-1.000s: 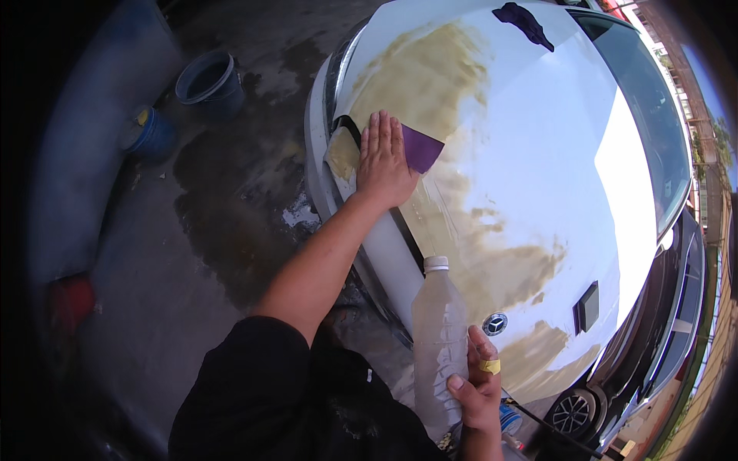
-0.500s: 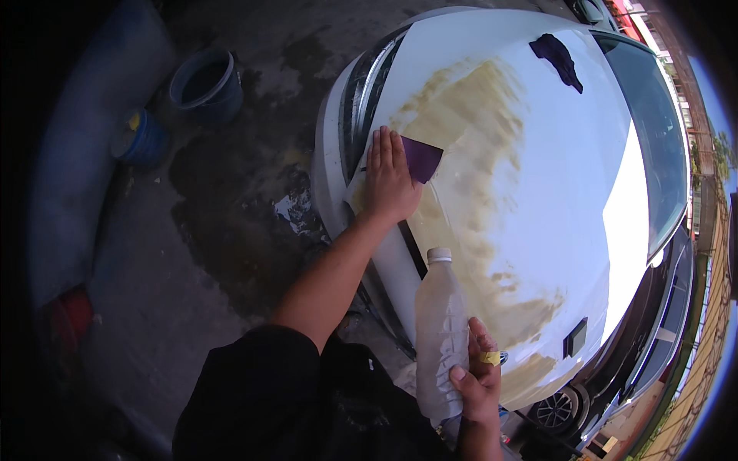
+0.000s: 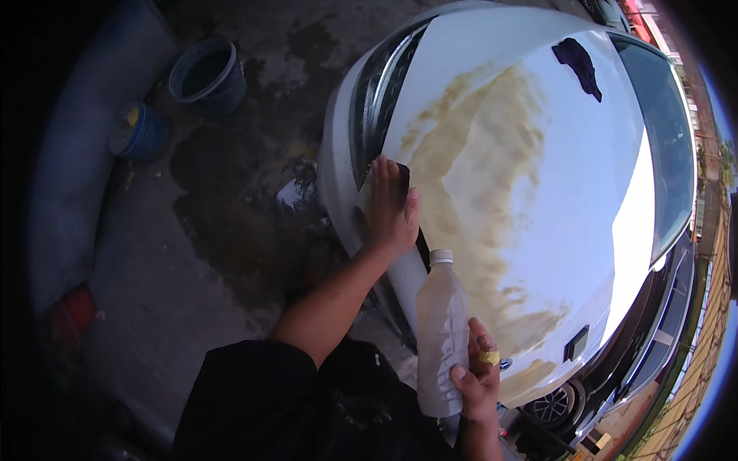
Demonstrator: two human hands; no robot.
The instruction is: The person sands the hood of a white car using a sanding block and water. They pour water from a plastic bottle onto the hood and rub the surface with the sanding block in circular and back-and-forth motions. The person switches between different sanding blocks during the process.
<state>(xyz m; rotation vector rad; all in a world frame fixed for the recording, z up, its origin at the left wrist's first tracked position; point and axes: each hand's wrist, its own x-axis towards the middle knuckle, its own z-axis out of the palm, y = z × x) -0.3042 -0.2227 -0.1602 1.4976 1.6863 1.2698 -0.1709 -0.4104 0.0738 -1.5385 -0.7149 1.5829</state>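
My left hand (image 3: 392, 211) lies at the front edge of a white car's hood (image 3: 573, 192), beside the headlight. Its fingers are stretched out, with a dark sandpaper sheet (image 3: 403, 184) held between them and the thumb. Tan, cloudy patches (image 3: 500, 138) spread over the front of the hood. Nearer to me, my right hand (image 3: 477, 376) grips a clear plastic bottle (image 3: 441, 338) with a white cap, upright and holding cloudy liquid. Yellow tape wraps one finger of that hand.
A dark cloth (image 3: 578, 69) lies on the hood's far side, and a small dark block (image 3: 576, 343) on its near right part. On the wet floor to the left stand a grey bucket (image 3: 231, 84), a blue pail (image 3: 151, 137) and a red container (image 3: 73, 315). Another dark car (image 3: 653, 338) is at right.
My left hand has slid toward me and turned, and the sandpaper now shows as a narrow dark strip rather than a wide purple piece. The bottle stays in my right hand.
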